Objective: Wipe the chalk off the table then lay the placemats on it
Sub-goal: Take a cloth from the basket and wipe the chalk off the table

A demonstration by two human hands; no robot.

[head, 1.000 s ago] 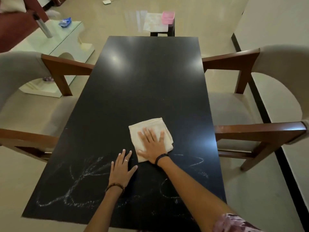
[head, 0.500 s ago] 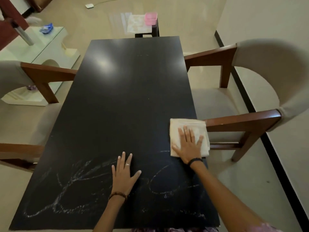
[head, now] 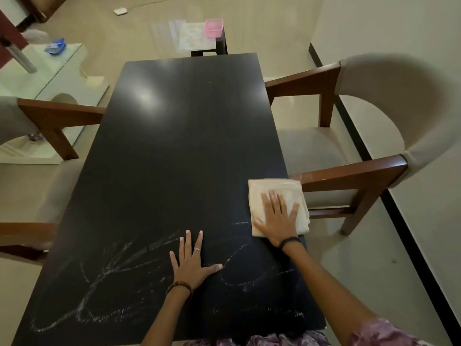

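Observation:
A long black table point(head: 184, 136) carries white chalk scribbles point(head: 104, 275) across its near end. A folded cream cloth point(head: 282, 193) lies at the table's right edge, partly overhanging it. My right hand point(head: 277, 221) presses flat on the cloth with straight, spread fingers. My left hand point(head: 190, 263) rests flat on the bare tabletop among the chalk lines, fingers spread. Pale placemats point(head: 194, 37) lie on a small dark stool beyond the table's far end.
A pink box point(head: 213, 27) sits on the stool beside the placemats. Armchairs flank the table: one on the right point(head: 374, 116) and one on the left point(head: 30, 121). A glass side table point(head: 42, 71) stands at the far left.
My right hand has slid the cloth from the table's middle to its right edge. My left hand has stayed flat in place. The view has shifted slightly.

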